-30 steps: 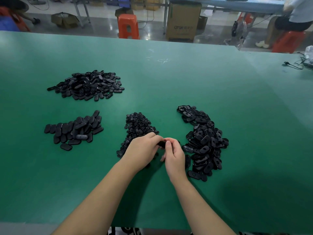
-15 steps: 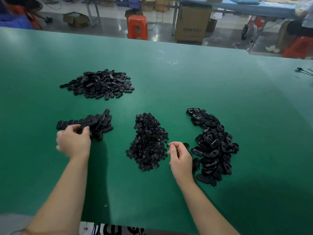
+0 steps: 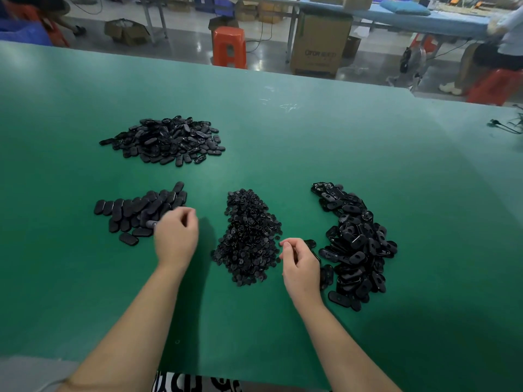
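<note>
Oval shell [image 3: 310, 243], one single black piece, sits in the right hand [image 3: 301, 268]. I read the fingers as curled round it, thumb and forefinger tips meeting just above the surface, toward the near edge and a little right of the middle. Only the shell's far end and a dark sliver along the hand's right side show, so I cannot tell how it is turned.

Left hand [image 3: 176, 239] hovers at the near rim of the matte heap [image 3: 135, 213], smeared by blur, fingers loosely curled (the palm faces away from my camera, so I cannot tell whether it carries anything).

Counting heaps on the green table [image 3: 283, 142]: four, all black.

- **One:** the glossy shell heap [image 3: 356, 244], a long curved bank of oval pieces with holes, just right of the right hand and nearest the right edge.
- **Two:** the round-piece heap [image 3: 249, 236], small discs, between the two hands, with the right fingertips near its right rim.
- **Three:** the matte heap, flat ovals partly laid in overlapping rows, toward the left edge.
- **Four:** the far heap [image 3: 167, 141], loose ovals, beyond the matte heap toward the far left corner and well apart from both hands.

Two bare forearms come in over the near edge. Past the far edge I count one orange stool [image 3: 228, 46] and one cardboard box [image 3: 319, 49] on the floor.
</note>
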`<control>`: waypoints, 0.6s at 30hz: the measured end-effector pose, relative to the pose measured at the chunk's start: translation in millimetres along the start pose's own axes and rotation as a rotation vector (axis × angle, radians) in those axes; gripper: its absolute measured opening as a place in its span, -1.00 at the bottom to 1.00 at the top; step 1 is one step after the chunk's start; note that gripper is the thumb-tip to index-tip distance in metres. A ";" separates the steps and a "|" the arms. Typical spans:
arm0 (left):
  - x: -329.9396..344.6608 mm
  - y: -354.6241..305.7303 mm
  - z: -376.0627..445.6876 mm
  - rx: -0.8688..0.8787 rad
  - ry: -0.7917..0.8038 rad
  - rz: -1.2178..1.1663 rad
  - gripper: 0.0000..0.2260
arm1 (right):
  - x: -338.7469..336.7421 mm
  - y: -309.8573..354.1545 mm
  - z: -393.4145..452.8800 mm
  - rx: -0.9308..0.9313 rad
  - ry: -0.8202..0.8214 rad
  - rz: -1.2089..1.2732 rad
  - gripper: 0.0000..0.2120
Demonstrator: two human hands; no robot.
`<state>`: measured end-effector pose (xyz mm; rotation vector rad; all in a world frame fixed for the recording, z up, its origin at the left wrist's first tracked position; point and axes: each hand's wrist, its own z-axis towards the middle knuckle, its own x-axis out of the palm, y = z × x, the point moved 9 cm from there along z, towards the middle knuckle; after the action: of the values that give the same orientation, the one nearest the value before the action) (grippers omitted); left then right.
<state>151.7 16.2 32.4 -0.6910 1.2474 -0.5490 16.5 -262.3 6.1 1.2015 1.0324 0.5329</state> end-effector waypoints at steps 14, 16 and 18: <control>48.3 -18.3 -28.2 0.203 0.181 0.322 -0.57 | -6.9 19.7 17.0 -0.124 0.097 -0.464 -0.88; 50.9 -16.2 -26.9 0.180 0.209 0.343 -0.49 | -23.5 26.4 29.2 -0.156 0.080 -0.651 -0.83; 52.6 -15.9 -26.2 0.173 0.226 0.372 -0.48 | -35.2 22.8 43.9 -0.107 0.136 -0.819 -0.75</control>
<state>138.8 -36.6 4.9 -0.2449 1.4777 -0.4258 41.9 -305.3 40.6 0.5660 1.4737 0.0183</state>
